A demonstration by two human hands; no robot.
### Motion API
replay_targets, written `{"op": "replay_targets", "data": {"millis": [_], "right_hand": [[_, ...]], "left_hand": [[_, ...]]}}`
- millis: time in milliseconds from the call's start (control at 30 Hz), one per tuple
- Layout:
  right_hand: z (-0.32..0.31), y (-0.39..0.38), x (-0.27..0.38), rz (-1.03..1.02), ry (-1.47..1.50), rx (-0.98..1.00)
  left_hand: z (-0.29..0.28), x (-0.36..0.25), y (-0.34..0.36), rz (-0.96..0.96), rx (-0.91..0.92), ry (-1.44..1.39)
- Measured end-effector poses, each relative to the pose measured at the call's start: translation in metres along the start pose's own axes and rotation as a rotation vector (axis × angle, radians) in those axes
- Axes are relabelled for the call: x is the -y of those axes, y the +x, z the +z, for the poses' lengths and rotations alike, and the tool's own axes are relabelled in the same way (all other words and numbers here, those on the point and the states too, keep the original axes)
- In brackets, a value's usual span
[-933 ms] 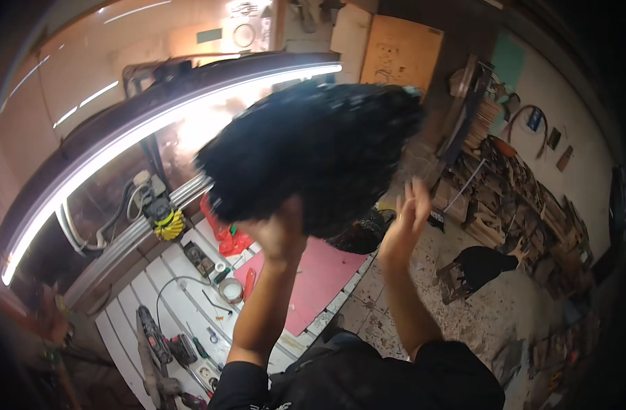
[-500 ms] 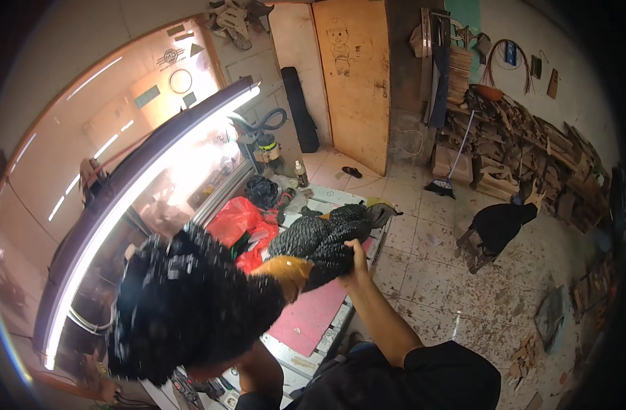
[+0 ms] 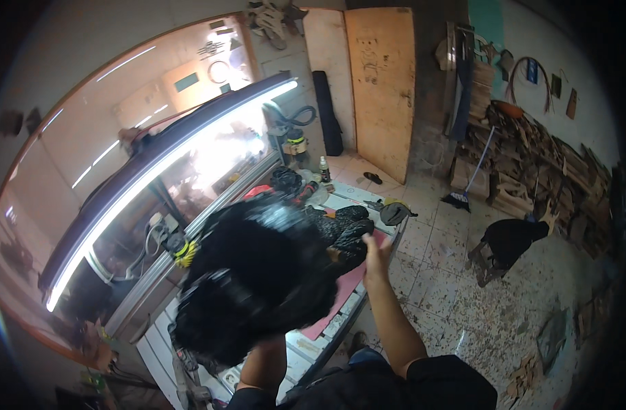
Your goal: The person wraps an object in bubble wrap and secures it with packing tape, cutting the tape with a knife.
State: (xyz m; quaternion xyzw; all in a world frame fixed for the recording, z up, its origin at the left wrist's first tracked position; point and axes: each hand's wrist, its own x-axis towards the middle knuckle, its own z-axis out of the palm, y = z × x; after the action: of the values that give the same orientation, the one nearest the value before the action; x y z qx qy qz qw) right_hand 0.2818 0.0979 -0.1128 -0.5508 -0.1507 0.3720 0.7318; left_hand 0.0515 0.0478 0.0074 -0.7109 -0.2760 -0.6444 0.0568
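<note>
A large crinkled black plastic bag point(image 3: 258, 273) fills the middle of the view, raised over the table and blurred by motion. My left forearm point(image 3: 265, 365) runs up beneath it, and the bag hides that hand's fingers. At the bag's right side, my right hand point(image 3: 376, 258) is closed at the edge of black crinkled material, thumb upward; part of its grip is hidden. Just beyond lies a dark, bumpy-textured bundle point(image 3: 350, 222) on the table, partly covered by the bag. Under my right hand a pink sheet point(image 3: 340, 297) lies on the white slatted table point(image 3: 300, 355).
A bright tube lamp point(image 3: 183, 150) hangs over the table's left side. A spray bottle point(image 3: 324, 169) and a small black bag point(image 3: 285, 180) stand at the far end. On the littered floor are a draped stool point(image 3: 508, 242) and a broom point(image 3: 456, 199); wood pieces point(image 3: 511, 181) are stacked behind.
The black bag has swung right toward the middle, now covering the amber-coloured part and most of the red plastic. My view has turned left, and my left forearm has straightened under the bag.
</note>
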Motion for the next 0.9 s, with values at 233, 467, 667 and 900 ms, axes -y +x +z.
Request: {"op": "replay_targets", "data": {"millis": [233, 467, 667, 900], "right_hand": [[-0.021, -0.182, 0.179, -0.626, 0.062, 1.11], [0.011, -0.216, 0.209, -0.836, -0.3, 0.951], [0.014, -0.217, 0.231, -0.818, -0.297, 0.846], [0.024, -0.213, 0.236, -0.808, -0.298, 0.787]], "left_hand": [[-0.027, -0.045, 0.006, -0.025, 0.045, -0.259], [-0.054, -0.071, 0.038, -0.346, 0.081, -0.942], [-0.038, -0.061, 0.049, -0.33, 0.035, -1.24], [-0.068, -0.063, 0.083, -0.544, 0.328, -1.23]]}}
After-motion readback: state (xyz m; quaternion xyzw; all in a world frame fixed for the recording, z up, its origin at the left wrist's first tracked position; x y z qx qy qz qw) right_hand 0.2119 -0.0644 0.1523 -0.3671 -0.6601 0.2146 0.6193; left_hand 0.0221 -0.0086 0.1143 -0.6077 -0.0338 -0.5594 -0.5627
